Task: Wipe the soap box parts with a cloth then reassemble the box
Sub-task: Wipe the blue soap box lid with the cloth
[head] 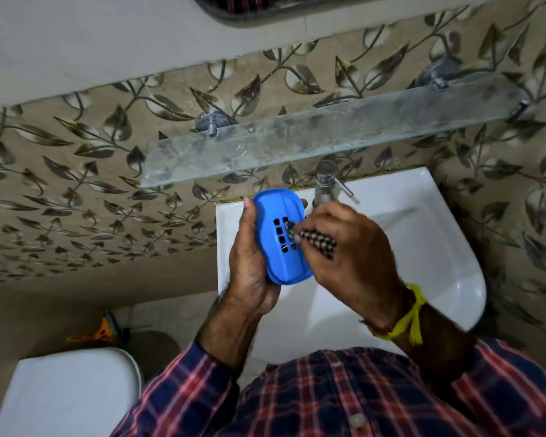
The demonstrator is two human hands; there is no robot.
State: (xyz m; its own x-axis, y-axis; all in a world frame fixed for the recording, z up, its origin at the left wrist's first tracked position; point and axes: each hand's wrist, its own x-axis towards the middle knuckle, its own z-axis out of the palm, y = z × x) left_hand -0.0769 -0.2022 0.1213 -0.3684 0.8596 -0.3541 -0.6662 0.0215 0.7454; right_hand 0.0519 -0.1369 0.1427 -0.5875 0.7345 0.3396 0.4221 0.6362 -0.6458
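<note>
A blue soap box part [278, 212] with several square drain holes is tilted upright over the white sink [423, 234]. My left hand [249, 266] grips it from the left and beneath, fingertips curling over its far edge. My right hand [353, 260] is closed on a dark checked cloth [316, 244], whose tip is pressed against the drain holes. Most of the cloth is bunched inside my right hand. No other soap box part is in view.
A chrome tap [327, 181] stands at the sink's back edge, just right of the blue part. A glass shelf [328, 137] juts from the leaf-patterned wall above. A white toilet cistern lid [67, 392] sits at the lower left, with orange and blue items [104, 331] behind it.
</note>
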